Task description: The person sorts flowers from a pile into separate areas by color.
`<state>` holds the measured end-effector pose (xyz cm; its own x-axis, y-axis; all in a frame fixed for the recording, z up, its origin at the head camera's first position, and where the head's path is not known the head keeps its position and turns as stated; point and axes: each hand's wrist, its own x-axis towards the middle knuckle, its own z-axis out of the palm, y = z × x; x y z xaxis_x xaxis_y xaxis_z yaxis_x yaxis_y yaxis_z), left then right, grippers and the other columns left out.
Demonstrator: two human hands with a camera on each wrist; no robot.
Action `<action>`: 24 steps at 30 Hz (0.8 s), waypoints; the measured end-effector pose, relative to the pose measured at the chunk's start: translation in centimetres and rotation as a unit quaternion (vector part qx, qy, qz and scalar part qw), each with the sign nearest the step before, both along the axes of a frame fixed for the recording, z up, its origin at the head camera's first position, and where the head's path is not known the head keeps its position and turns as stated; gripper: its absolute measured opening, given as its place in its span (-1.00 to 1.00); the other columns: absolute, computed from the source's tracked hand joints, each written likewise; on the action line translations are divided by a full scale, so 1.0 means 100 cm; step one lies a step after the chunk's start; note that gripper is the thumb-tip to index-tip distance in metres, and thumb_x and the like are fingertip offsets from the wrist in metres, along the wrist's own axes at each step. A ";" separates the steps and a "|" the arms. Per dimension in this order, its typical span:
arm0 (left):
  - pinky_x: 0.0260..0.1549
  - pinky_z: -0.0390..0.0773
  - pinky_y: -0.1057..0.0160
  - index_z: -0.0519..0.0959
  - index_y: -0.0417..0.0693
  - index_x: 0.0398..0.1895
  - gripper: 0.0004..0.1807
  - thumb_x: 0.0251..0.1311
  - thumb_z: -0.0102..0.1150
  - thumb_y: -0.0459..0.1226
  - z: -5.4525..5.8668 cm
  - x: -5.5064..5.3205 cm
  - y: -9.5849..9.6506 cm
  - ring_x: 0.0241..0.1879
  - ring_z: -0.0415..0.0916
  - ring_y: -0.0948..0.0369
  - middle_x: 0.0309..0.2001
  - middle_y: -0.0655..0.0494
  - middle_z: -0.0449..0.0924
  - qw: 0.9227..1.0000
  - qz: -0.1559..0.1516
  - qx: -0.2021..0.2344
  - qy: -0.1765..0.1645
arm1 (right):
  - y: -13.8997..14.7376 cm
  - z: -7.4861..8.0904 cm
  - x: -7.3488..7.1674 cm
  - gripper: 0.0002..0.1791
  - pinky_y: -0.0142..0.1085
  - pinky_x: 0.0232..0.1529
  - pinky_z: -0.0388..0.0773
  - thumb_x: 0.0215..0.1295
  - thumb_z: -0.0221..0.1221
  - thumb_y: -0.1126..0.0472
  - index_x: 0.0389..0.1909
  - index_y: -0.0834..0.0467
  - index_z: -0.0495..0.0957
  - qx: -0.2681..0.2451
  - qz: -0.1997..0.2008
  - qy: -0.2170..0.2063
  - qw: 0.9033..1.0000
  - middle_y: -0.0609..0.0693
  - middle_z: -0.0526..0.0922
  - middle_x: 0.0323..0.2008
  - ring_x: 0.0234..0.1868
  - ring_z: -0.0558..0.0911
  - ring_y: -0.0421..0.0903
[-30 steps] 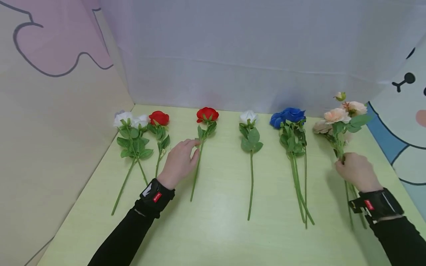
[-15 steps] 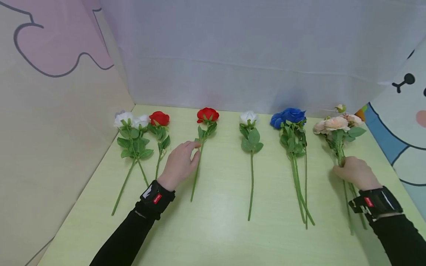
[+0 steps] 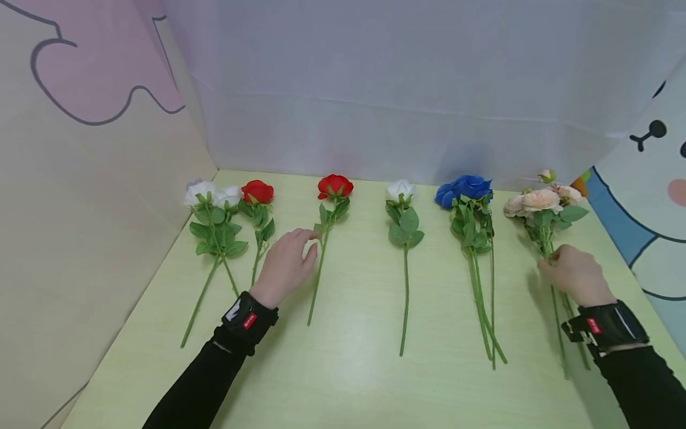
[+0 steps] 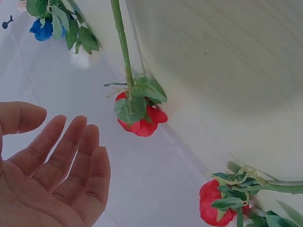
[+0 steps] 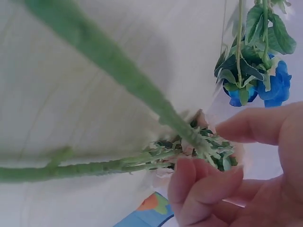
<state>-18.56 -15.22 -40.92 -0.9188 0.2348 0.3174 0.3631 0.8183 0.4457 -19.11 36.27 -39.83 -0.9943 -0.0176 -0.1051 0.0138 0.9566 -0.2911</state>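
Observation:
My left hand (image 3: 286, 260) hovers beside the stem of a red rose (image 3: 334, 186), its fingers loosely bent around nothing. In the left wrist view its palm and slightly spread fingers (image 4: 90, 161) are bare, apart from that rose. At the right, my right hand (image 3: 576, 275) is at the stems of a bunch of pale peach flowers (image 3: 542, 201) lying on the table. The right wrist view shows thumb and bent fingers apart, with a green stem (image 5: 128, 78) passing close by their tips and the blooms partly hidden behind the hand.
On the pale yellow table (image 3: 354, 381) lie white roses (image 3: 200, 192) and another red rose (image 3: 257, 192) at the left, a single white rose (image 3: 401, 189) in the middle, and a blue bunch (image 3: 465, 189) right of it. A white curtain (image 3: 375, 89) closes off the back.
The peach flowers came down onto the table with my right hand, then stayed put while that hand's fingers shifted slightly. My left hand has drawn back a little to the left.

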 end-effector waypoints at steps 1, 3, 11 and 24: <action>-0.21 0.53 0.06 0.59 -0.20 -0.04 -0.74 0.29 0.03 -0.29 0.000 0.000 -0.001 -0.14 0.54 0.02 -0.10 -0.07 0.62 1.000 0.001 -0.002 0.001 | -0.001 0.000 0.000 -0.63 -0.24 -0.65 0.13 0.34 -0.01 0.12 -0.56 0.30 0.29 0.003 -0.002 0.015 1.000 0.02 0.21 -0.71 -0.68 0.22 -0.08; -0.21 0.53 0.07 0.59 -0.19 -0.04 -0.74 0.29 0.04 -0.29 0.000 -0.001 -0.003 -0.15 0.54 0.03 -0.10 -0.07 0.62 1.000 0.003 -0.006 0.003 | -0.002 0.001 0.000 -0.61 -0.18 -0.66 0.23 0.33 0.01 0.14 -0.37 0.49 0.33 0.008 -0.005 0.043 0.999 0.15 0.32 -0.67 -0.67 0.31 0.00; -0.24 0.55 0.04 0.58 -0.20 -0.05 -0.74 0.27 0.06 -0.30 0.006 -0.001 -0.010 -0.15 0.54 -0.01 -0.11 -0.08 0.62 1.000 0.013 -0.016 0.003 | -0.012 0.004 -0.003 -0.57 -0.11 -0.74 0.28 0.27 0.07 0.21 -0.15 0.59 0.34 0.004 0.000 0.144 0.990 0.24 0.42 -0.68 -0.70 0.39 0.08; -0.21 0.54 0.03 0.57 -0.23 -0.04 -0.73 0.28 0.05 -0.29 0.010 0.000 -0.021 -0.12 0.53 -0.02 -0.12 -0.11 0.61 0.999 0.018 -0.027 0.000 | -0.054 0.013 -0.002 -0.74 -0.11 -0.55 0.27 0.25 0.06 0.30 -0.19 0.46 0.47 -0.050 0.044 0.219 0.974 0.28 0.49 -0.47 -0.53 0.41 0.10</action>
